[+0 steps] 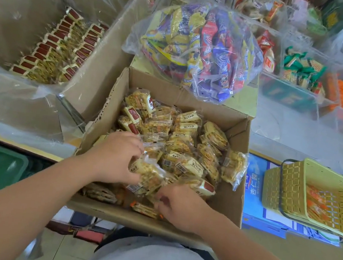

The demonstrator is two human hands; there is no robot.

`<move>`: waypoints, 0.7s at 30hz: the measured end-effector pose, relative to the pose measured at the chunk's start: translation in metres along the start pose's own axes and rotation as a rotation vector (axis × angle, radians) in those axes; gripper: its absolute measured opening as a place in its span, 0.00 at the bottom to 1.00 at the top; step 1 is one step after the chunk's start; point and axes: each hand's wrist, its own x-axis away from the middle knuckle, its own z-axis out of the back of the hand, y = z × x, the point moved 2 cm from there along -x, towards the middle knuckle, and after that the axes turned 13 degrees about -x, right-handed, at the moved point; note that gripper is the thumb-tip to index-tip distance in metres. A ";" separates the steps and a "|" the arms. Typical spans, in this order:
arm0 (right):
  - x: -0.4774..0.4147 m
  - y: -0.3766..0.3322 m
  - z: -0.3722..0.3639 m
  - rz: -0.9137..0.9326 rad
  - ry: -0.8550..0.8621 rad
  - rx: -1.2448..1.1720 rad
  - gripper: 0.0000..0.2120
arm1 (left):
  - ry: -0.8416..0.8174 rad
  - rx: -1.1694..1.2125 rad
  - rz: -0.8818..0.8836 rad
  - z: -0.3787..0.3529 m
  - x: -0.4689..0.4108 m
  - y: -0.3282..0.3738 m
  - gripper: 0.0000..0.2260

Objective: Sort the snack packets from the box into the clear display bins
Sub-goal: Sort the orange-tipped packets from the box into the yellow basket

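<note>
Both bare forearms reaching forward and down, converging. Left hand (pixel 116 157) palm down, fingers curled in a grasp. Right hand (pixel 180 207) lower and nearer, knuckles up, fingers bent under, close beside left.

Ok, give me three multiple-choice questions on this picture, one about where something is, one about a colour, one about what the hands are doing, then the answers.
1. Where does the clear bag of mixed snacks lie?
A. beyond the cardboard box
B. in the yellow basket
C. on the floor

2. What colour is the basket at the right?
A. red
B. yellow
C. black

3. What are the hands doing?
A. resting outside the box
B. gathering packets inside the box
C. closing the flaps

Answers: 1 A, it sits past the box's far edge. 2 B, its lattice walls are yellow. 3 B, the left hand and right hand close on snack packets.
</note>
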 end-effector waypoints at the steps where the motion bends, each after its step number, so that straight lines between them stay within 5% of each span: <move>1: -0.007 0.000 -0.004 -0.047 -0.066 -0.053 0.18 | 0.018 0.093 0.065 0.003 0.004 -0.004 0.27; 6: -0.044 0.012 -0.025 -0.280 -0.333 -0.035 0.30 | 0.187 0.239 0.310 0.011 0.034 -0.007 0.25; 14: -0.080 0.028 -0.047 -0.356 -0.324 -0.011 0.50 | 0.196 0.104 0.322 0.005 0.055 -0.004 0.21; 21: -0.079 0.035 -0.048 -0.303 -0.221 -0.112 0.44 | 0.177 0.146 0.337 0.009 0.055 0.001 0.12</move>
